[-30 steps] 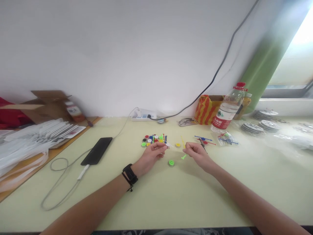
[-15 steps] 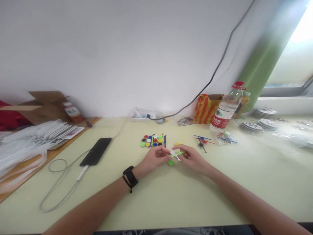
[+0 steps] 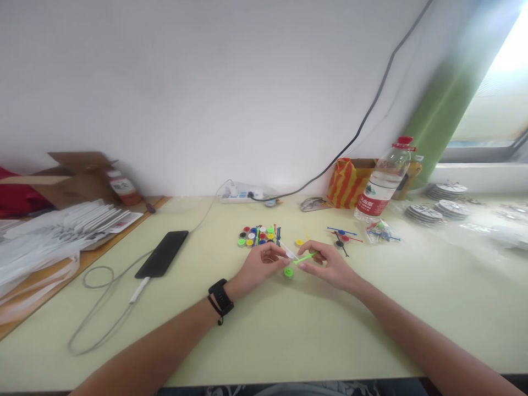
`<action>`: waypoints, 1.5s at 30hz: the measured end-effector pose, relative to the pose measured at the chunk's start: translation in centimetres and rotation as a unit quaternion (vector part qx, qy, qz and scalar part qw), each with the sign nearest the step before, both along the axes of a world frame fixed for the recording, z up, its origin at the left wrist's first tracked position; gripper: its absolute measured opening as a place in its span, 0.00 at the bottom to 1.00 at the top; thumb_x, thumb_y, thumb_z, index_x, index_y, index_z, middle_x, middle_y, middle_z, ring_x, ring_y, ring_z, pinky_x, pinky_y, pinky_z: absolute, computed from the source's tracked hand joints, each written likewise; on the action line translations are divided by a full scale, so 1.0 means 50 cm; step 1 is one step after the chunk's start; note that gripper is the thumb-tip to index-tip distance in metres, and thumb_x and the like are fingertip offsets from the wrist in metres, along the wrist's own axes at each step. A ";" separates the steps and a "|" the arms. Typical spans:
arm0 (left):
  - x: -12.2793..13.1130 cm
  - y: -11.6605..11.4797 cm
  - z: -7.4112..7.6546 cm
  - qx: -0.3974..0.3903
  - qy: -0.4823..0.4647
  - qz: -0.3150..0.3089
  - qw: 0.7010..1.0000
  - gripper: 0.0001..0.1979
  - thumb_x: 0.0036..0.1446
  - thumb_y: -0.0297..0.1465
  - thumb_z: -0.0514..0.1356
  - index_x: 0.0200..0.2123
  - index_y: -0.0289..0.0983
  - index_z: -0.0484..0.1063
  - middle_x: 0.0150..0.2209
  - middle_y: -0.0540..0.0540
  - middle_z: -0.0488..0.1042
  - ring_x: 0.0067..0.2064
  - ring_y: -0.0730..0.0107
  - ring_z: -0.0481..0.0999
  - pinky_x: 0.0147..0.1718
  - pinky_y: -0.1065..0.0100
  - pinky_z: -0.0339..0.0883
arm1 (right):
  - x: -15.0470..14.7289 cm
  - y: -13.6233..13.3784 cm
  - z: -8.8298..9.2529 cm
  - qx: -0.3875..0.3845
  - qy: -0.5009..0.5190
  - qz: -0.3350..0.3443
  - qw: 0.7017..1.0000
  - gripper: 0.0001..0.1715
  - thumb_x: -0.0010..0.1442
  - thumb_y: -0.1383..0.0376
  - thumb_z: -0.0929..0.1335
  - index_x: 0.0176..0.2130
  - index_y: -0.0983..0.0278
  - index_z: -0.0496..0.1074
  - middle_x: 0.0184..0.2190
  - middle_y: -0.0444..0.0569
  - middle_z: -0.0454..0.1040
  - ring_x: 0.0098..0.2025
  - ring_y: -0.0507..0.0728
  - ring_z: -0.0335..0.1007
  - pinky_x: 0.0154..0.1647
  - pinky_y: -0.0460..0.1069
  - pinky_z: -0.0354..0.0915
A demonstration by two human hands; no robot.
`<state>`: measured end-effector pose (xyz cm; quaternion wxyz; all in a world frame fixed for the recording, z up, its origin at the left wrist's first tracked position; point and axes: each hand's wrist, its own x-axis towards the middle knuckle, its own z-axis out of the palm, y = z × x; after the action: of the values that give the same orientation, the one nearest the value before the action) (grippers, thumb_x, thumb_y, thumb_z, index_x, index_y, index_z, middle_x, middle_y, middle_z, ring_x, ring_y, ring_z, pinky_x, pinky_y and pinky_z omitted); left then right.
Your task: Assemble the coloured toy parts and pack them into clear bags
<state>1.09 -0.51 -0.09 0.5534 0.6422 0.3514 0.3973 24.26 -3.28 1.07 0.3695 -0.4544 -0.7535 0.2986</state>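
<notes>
My left hand (image 3: 260,266) pinches a white plastic spinner piece (image 3: 290,254), a small round part with a thin arrow pointing up and down. Facing it, my right hand (image 3: 332,268) grips a bright green plastic arrow (image 3: 304,258) between thumb and fingers. The two pieces are very close; whether they touch I cannot tell. On the table just below my fingertips rests a round green base (image 3: 288,273). A yellow base (image 3: 299,243) lies behind my right hand. Several coloured round bases (image 3: 250,236) and thin arrows sit beyond my left hand.
To the right lie blue, red and black spinners (image 3: 341,238) and a clear bag of parts (image 3: 381,233). A large water bottle (image 3: 375,190) stands behind them, near stacked discs (image 3: 423,213). On the left are a phone (image 3: 162,254) with its cable and a pile of white packets (image 3: 88,225).
The white piece and green arrow, crossed before, now sit more side by side. The white piece has turned and my right hand has shifted slightly, fingers spread wider around the green arrow.
</notes>
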 end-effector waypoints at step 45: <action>-0.003 -0.008 -0.002 0.100 0.062 -0.043 0.992 0.16 0.57 0.37 0.70 0.47 0.37 0.79 0.44 0.42 0.79 0.45 0.61 0.78 0.49 0.61 0.74 | -0.014 0.004 -0.029 -0.011 0.039 0.065 0.997 0.15 0.72 0.57 0.61 0.47 0.60 0.73 0.40 0.50 0.76 0.40 0.57 0.70 0.37 0.50 0.65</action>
<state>0.95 -0.90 -0.17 0.4799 0.7323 0.3156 0.3659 23.55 -3.08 -0.38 0.3734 -0.3961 -0.7633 0.3480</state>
